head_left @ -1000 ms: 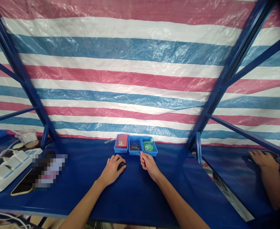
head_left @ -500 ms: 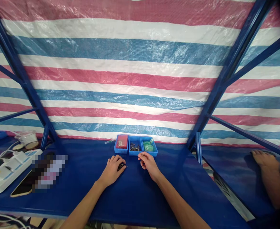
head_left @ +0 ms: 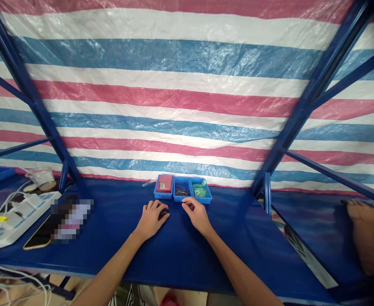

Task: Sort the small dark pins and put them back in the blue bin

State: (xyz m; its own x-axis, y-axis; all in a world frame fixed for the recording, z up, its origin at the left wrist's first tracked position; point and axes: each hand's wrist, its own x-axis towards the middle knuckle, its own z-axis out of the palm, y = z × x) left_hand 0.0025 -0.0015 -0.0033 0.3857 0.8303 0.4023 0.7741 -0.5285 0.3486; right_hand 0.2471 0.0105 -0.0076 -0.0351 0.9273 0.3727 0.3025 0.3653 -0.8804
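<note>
My left hand [head_left: 152, 220] rests on the blue table, fingers curled round a small bunch of thin dark metal pins [head_left: 163, 213] that look like screws or nails. My right hand [head_left: 197, 213] is just in front of the bins, thumb and forefinger pinched together; what is between them, if anything, is too small to make out. Beyond it stands the middle blue bin [head_left: 182, 187], with many similar pins. To its left sits a blue bin [head_left: 163, 196] with a red packet [head_left: 164, 183]; to its right, a bin [head_left: 209, 197] holds green plastic packets [head_left: 199, 190].
At the left are a white power strip [head_left: 38, 212] with plugs and cables, a phone [head_left: 39, 238] and a clear plastic cup [head_left: 43, 176]. A blue frame post [head_left: 289, 134] rises at the right. Past it, another person's hand [head_left: 364, 212] lies on a neighbouring table.
The view has tipped down slightly. My right hand has drawn back a little from the middle bin; the thin pin seen in its fingertips earlier is no longer distinct. My left hand stays put.
</note>
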